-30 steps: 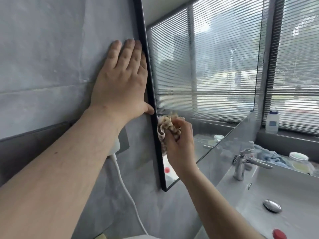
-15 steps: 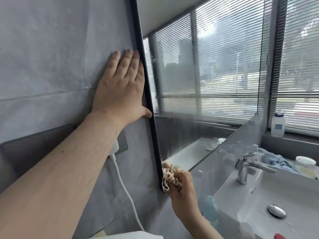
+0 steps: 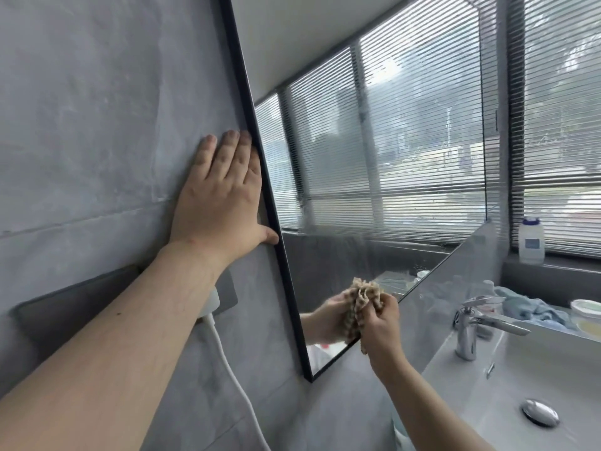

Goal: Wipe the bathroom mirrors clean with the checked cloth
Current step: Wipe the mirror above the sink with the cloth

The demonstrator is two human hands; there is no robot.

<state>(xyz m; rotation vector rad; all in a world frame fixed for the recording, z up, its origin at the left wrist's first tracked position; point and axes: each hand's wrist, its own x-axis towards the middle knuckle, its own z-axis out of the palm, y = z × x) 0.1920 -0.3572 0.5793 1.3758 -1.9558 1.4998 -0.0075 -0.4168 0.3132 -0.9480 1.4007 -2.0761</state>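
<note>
While my left hand (image 3: 221,203) lies flat on the grey wall tile (image 3: 81,125), fingers straight and thumb touching the mirror's black frame (image 3: 260,177), my right hand (image 3: 379,323) holds the bunched checked cloth (image 3: 362,296) against the lower glass of the mirror (image 3: 374,157). Its fingers curl tightly round the wad. I judge the cloth soft, light and limp, so it is best gripped bunched in the palm, pressing gently on the fragile glass. Hazy streaks show just above the cloth.
</note>
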